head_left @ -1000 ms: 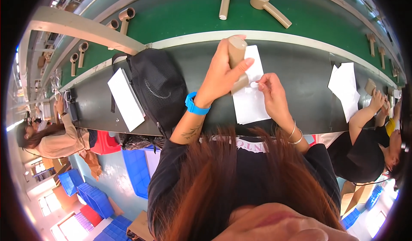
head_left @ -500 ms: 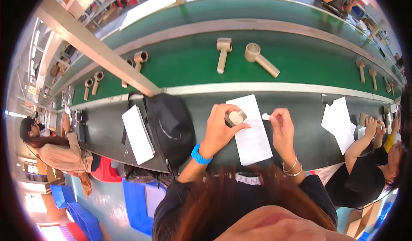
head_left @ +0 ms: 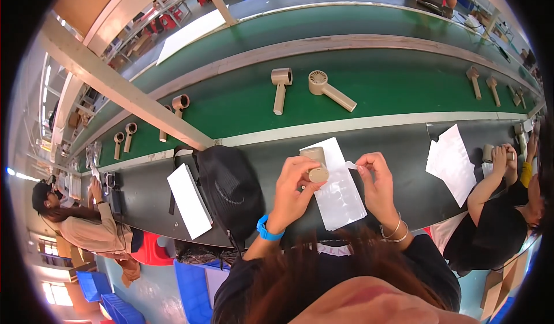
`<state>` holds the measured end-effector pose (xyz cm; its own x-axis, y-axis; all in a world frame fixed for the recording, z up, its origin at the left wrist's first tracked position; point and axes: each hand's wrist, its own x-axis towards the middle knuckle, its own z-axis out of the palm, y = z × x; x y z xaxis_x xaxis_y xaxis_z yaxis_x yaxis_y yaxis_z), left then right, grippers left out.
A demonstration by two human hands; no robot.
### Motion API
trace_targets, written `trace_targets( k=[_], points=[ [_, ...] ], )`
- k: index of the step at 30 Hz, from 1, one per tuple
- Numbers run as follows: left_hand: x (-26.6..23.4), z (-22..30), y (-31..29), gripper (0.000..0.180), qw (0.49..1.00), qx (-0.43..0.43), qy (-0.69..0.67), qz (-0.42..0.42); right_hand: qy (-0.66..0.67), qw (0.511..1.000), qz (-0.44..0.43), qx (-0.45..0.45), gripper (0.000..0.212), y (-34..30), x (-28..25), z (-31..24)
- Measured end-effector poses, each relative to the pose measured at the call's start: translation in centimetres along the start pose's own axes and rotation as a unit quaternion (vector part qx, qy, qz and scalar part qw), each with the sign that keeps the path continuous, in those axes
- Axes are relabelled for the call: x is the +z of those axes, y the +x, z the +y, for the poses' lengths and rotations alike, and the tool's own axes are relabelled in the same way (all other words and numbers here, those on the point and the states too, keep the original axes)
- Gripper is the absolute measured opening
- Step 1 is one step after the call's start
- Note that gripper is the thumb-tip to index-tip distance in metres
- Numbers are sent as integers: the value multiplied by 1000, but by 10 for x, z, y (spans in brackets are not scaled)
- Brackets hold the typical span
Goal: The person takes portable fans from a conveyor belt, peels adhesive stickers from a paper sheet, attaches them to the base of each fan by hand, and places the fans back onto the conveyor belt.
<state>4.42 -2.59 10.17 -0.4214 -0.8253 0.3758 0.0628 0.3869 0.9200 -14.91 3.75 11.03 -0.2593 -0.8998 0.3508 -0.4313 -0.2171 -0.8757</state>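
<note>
My left hand [head_left: 293, 188], with a blue band on its wrist, is closed around a beige handheld fan [head_left: 313, 153]. The fan's round, flat end faces up toward me, and my fingers hide part of its body. To its right, my right hand [head_left: 376, 177] pinches a small white piece [head_left: 351, 165] between thumb and fingers, a little apart from the fan; whether it is a sticker or a scrap of film I cannot tell. Beneath both hands lies a stack of white sheets [head_left: 339, 200] on the dark worktable [head_left: 398, 151].
Two more beige fans [head_left: 281, 90] lie on the green belt [head_left: 231, 102] ahead, with others farther along both ways. A black bag [head_left: 231, 180] and white papers [head_left: 189, 200] are at my left. A slanted post [head_left: 127, 93] crosses the left side. Co-workers sit either side.
My left hand has turned the fan, so its round end shows differently and its body now shows beyond my fingers. My right hand still pinches the white piece. The whole view has shifted slightly.
</note>
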Motion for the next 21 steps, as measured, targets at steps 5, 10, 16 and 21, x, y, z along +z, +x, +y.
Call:
trace_targets(
  k=[5, 10, 16, 21],
  points=[
    [12, 7, -7, 36, 999, -34, 13, -32, 133, 990, -19, 31, 6, -8, -7, -19],
    [17, 12, -5, 41, 998, -41, 32, -24, 215, 975, -38, 44, 7, -6, -16, -31],
    [22, 19, -5, 41, 998, -61, -7, -9, 260, 961, -34, 81, 27, -9, -16, -41],
    [18, 14, -8, 44, 989, -98, -106, -35, 250, 963, -61, 82, 42, -11, -10, -30]
  ],
)
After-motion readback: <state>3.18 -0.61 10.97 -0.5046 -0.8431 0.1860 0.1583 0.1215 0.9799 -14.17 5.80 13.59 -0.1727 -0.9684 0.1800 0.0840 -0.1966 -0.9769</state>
